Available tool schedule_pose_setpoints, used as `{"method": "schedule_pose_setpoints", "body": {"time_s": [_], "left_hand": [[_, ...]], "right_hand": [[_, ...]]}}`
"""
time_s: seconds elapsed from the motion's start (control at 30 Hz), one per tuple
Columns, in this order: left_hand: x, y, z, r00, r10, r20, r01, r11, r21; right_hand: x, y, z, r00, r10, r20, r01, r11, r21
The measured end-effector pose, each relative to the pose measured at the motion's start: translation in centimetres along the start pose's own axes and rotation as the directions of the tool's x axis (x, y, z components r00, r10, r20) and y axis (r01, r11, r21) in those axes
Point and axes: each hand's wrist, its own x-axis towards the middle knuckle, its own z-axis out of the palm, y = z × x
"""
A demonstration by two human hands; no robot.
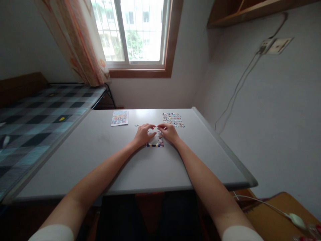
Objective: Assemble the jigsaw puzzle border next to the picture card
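A partly assembled jigsaw puzzle lies on the grey-white table, its bottom edge and right side joined around a bare middle. My left hand rests over the puzzle's left side, fingers curved and thumb apart, with nothing visible between them. At the top right of the puzzle, my right hand has thumb and forefinger pinched, seemingly on a small puzzle piece at their tips, largely hidden. Loose puzzle pieces lie in rows just beyond my right hand. One stray piece sits beyond my left hand.
A printed picture sheet lies at the table's back left. A bed with a checked cover stands along the left side. Cables hang from a socket on the right wall. A white adapter sits at lower right.
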Motion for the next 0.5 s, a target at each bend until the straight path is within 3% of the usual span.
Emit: {"method": "schedule_pose_setpoints", "body": {"time_s": [0.23,0.37,0.5], "left_hand": [[-0.73,1.03,-0.17,0.973,0.029,0.228,-0.073,0.980,0.187],[-0.82,0.85,-0.01,0.958,-0.020,0.285,-0.042,0.977,0.210],[-0.86,0.65,0.14,0.961,0.005,0.278,-0.065,0.976,0.208]], "right_hand": [[0.21,0.82,-0.43,0.991,0.099,-0.085,-0.100,0.995,-0.016],[0.22,0.99,-0.40,0.992,0.089,-0.086,-0.093,0.995,-0.037],[0.14,0.93,-0.40,0.992,0.116,-0.046,-0.116,0.993,0.000]]}}
